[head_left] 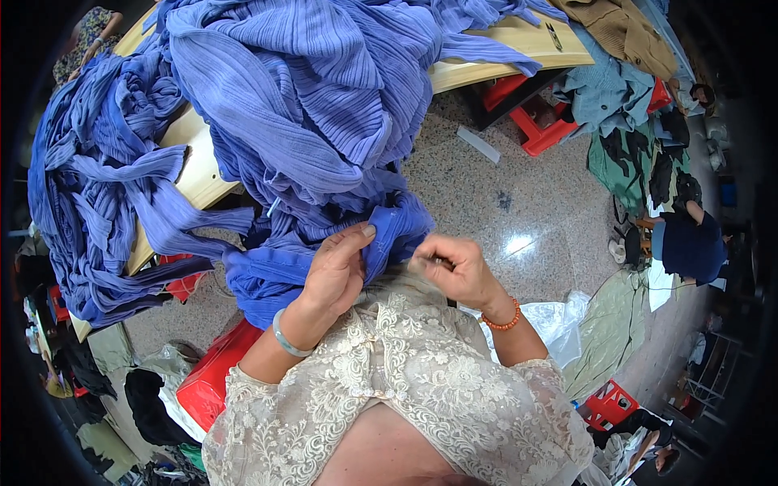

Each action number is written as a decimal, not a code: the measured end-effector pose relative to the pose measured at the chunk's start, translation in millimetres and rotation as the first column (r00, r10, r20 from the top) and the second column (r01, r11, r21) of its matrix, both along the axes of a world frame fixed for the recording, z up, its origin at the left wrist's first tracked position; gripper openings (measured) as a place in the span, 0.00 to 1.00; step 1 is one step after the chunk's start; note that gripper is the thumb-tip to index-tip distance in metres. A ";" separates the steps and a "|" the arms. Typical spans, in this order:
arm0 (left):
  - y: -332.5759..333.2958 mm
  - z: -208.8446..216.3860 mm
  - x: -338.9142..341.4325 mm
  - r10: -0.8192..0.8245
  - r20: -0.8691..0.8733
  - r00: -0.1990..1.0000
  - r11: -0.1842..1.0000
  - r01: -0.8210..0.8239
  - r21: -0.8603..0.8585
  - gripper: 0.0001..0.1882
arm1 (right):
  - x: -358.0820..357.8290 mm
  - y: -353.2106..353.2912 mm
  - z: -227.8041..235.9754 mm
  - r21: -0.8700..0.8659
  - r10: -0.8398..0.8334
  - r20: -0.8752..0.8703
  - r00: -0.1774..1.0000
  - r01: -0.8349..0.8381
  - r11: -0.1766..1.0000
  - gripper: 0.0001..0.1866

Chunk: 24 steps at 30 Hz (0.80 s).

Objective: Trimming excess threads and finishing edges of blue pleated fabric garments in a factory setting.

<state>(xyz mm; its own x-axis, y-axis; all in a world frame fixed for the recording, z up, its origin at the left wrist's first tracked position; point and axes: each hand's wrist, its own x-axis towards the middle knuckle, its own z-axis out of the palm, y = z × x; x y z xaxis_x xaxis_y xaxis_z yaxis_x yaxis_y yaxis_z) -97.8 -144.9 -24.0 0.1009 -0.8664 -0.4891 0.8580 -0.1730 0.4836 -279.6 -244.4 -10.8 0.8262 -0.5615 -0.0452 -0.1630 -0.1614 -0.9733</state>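
A pale wooden table [199, 154] bears heaped blue ribbed garments [300, 89] overhanging its edge.

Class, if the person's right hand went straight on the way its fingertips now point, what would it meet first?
Probably the blue-violet fabric held by the left hand, though depth between it and the right hand is unclear.

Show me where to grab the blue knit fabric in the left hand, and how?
Pinching the blue knit fabric at its raised fold just right of the left hand looks best, coming from the right: that fold is uncovered and close to the right hand, while the left hand blocks the other side.
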 end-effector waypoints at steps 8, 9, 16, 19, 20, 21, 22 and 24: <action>4.6 -7.3 -5.6 0.046 0.038 0.998 0.994 -0.042 -0.100 0.13 | 36.7 22.0 -6.4 -0.533 -0.267 0.130 0.955 0.294 0.793 0.14; 6.3 -8.1 -6.4 0.044 0.043 0.998 0.996 -0.040 -0.082 0.13 | 36.0 22.7 -7.7 -0.593 -0.266 0.121 0.956 0.284 0.754 0.15; 4.8 -1.3 -0.6 -0.003 0.024 1.000 1.000 0.003 0.001 0.14 | 9.7 12.3 15.8 0.203 0.350 0.149 0.925 -0.375 0.904 0.02; 6.9 -7.1 5.8 -0.001 0.041 0.999 0.999 0.002 -0.032 0.14 | 1.6 6.2 20.4 0.321 0.280 0.317 0.906 -0.381 0.867 0.10; 8.4 -8.1 7.1 -0.013 0.047 0.999 0.998 0.016 -0.064 0.13 | 3.0 2.7 15.1 0.287 0.156 0.312 0.937 -0.250 0.925 0.12; 8.6 -5.2 7.2 -0.015 0.047 0.999 0.998 0.018 -0.065 0.13 | 5.3 -3.0 8.3 0.251 0.025 0.312 0.950 -0.108 0.962 0.14; 9.7 1.8 7.2 -0.076 0.082 0.994 0.995 0.081 -0.058 0.14 | 16.5 -8.4 1.0 0.148 -0.052 0.392 0.919 -0.007 0.989 0.15; 14.3 16.3 7.4 -0.147 0.168 0.975 0.986 0.157 -0.049 0.15 | 22.7 -16.2 12.4 0.157 -0.093 0.318 0.944 0.044 0.987 0.17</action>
